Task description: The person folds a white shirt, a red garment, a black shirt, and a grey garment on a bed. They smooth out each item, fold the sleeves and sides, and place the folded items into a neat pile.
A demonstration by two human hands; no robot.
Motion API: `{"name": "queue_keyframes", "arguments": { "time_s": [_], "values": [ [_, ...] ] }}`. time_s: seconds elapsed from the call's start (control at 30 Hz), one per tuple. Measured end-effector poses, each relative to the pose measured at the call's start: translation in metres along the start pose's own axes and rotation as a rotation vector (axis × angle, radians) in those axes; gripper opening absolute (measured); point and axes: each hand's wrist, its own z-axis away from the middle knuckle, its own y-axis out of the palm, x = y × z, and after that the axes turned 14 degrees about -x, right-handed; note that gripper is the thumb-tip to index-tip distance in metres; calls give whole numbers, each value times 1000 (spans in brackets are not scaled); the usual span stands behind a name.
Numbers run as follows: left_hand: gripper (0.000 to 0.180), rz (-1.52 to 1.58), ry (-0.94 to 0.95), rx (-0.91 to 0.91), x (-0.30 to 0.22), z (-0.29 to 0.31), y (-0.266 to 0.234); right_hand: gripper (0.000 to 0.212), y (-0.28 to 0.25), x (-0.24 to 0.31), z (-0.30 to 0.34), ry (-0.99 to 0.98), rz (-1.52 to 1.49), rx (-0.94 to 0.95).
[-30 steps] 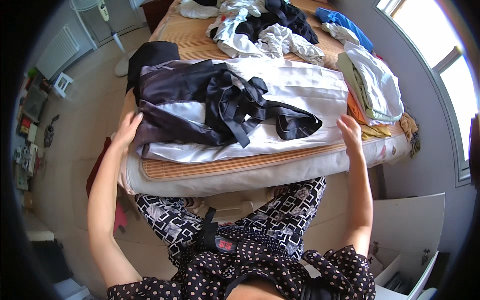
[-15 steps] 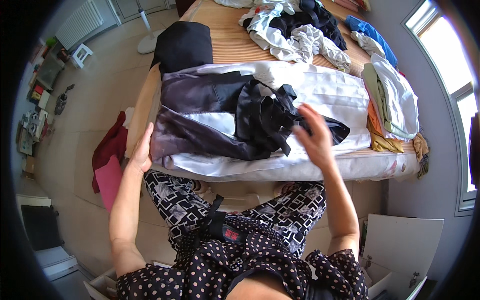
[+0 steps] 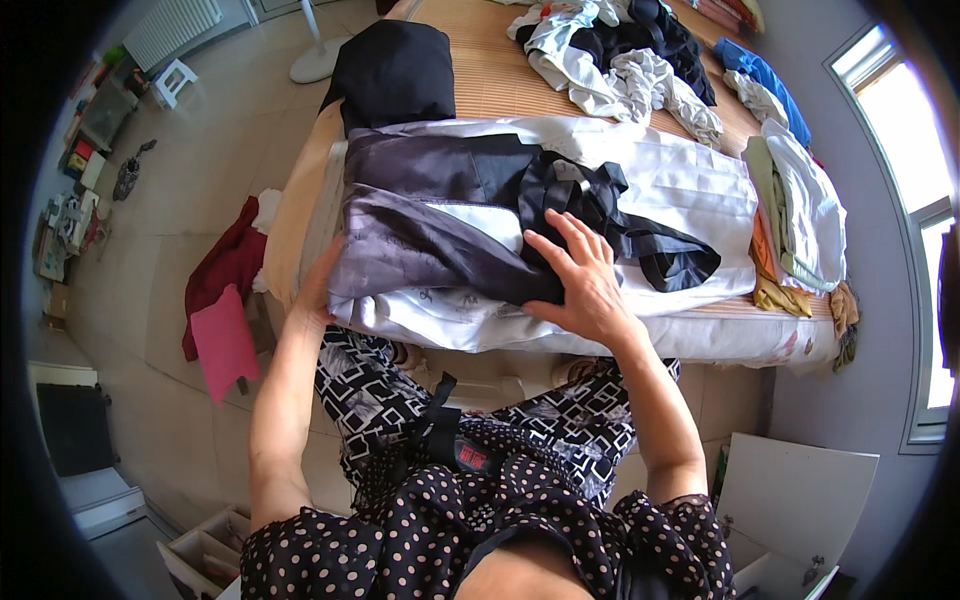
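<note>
A folded garment of dark grey-purple cloth (image 3: 400, 235) lies on a white one (image 3: 690, 190) along the near edge of the bed. Black straps (image 3: 670, 260) are heaped over its middle and trail to the right. My right hand (image 3: 585, 285) rests palm down on the dark cloth beside the straps, open with fingers spread. At the left end of the garments, my left hand (image 3: 314, 290) is against their edge; its fingers are mostly hidden there, so their closing does not show.
A black cloth bundle (image 3: 392, 70) sits at the far left corner of the bed. Crumpled white and black clothes (image 3: 600, 65) lie farther back. Folded clothes (image 3: 790, 210) are stacked on the right, near the window. Pink cloth (image 3: 225, 340) hangs low at the left.
My right hand has come down from above the straps onto the dark cloth, moving left and nearer. My left hand has gone in against the garment's left edge. The view has shifted slightly.
</note>
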Motion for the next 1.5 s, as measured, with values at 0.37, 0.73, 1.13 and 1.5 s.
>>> {"name": "queue_keyframes", "arguments": {
  "time_s": [0.37, 0.73, 1.13, 1.5],
  "values": [
    [62, 16, 31, 1, -7, -1, 16, 48, -37, -22, -23, -140, 184, -365],
    [55, -265, 315, -93, 6, -2, 26, 46, -52, -59, 16, 423, -637, -129],
    [51, -133, 409, 113, -133, 71, 151, 36, 0, -6, 26, 348, -404, -594],
    [62, -1690, 1433, 609, 133, -62, 326, 27, -63, -82, 170, 957, -421, -1045]
  ]
}}
